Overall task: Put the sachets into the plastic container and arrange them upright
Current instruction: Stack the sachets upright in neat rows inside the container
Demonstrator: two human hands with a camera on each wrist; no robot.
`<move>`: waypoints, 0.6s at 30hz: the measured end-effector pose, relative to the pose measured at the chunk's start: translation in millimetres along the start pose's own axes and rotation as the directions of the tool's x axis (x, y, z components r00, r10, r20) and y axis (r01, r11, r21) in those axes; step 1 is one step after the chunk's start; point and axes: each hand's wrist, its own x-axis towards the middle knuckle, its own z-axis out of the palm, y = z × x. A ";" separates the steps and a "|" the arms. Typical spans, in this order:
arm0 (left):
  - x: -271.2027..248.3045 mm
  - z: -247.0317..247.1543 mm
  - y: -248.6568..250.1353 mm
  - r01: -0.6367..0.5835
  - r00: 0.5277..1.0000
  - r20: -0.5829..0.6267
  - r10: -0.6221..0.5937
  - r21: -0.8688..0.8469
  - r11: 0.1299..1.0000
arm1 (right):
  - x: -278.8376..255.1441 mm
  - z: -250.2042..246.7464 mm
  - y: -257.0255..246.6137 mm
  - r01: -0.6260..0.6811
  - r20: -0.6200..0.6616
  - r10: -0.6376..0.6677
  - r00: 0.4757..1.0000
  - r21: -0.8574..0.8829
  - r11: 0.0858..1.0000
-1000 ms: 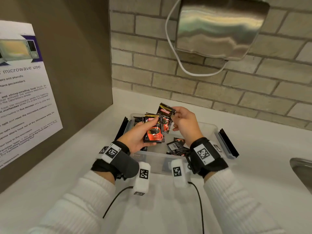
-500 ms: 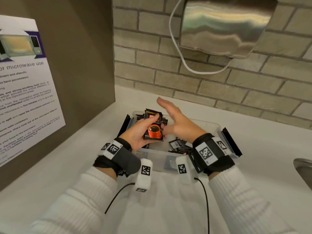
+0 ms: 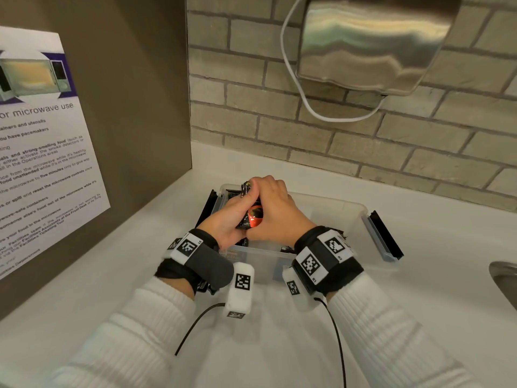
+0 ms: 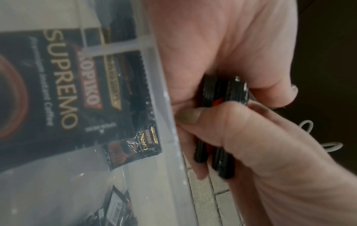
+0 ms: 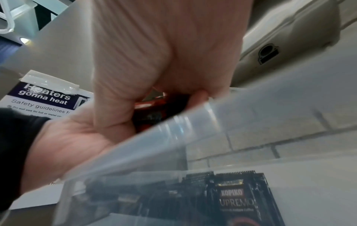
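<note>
Black foil coffee sachets (image 3: 249, 217), a small stack with a red cup print, are now clamped between both hands over the left part of the clear plastic container (image 3: 330, 204) on the white tabletop (image 3: 419, 228): half a second ago the right hand (image 3: 275, 212) was spread open, and it has since closed onto the stack beside the left hand (image 3: 228, 219). That squares the bundle for standing upright. Its long axis seems to run away from the person and slightly left, far end raised, though fingers hide much of it.

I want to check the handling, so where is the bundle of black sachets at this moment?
In the head view the bundle of sachets is clasped between the left hand and the right hand, above the left part of the plastic container.
</note>
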 end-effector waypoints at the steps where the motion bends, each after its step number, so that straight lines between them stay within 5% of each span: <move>1: 0.5 -1.1 -0.7 -0.011 1.000 0.002 0.011 -0.014 1.000 | -0.8 0.9 0.4 -0.011 -0.042 0.012 0.999 0.015 1.000; 7: 2.3 5.6 -4.9 -0.086 0.996 0.005 0.086 0.120 0.989 | -3.5 6.4 14.3 -0.022 -0.183 0.011 0.983 -0.056 0.998; 10: 5.5 7.7 -7.8 -0.101 0.994 -0.015 0.108 0.260 0.960 | -2.4 5.4 13.5 -0.113 -0.099 0.139 0.985 0.236 0.965; 11: 6.8 5.5 -8.3 -0.102 0.993 -0.024 0.114 0.282 0.954 | -3.6 0.6 12.0 -0.176 -0.049 0.224 0.973 0.464 0.868; 13: 6.3 2.1 -5.5 -0.101 0.991 -0.048 0.122 0.316 0.943 | -6.0 -7.3 16.7 -0.260 0.075 0.363 0.929 0.831 0.492; 14: 5.3 1.0 -3.4 -0.100 0.990 -0.058 0.128 0.346 0.933 | -7.1 -10.7 19.9 -0.285 0.152 0.390 0.908 0.908 0.309; 15: 4.8 0.6 -1.8 -0.099 0.989 -0.066 0.133 0.372 0.923 | -8.7 -13.9 21.8 -0.315 0.215 0.383 0.898 0.922 0.223; 18: 2.4 3.1 1.6 -0.128 0.981 -0.075 0.181 0.457 0.880 | -11.3 -16.7 15.7 -0.399 0.228 0.401 0.887 0.816 0.418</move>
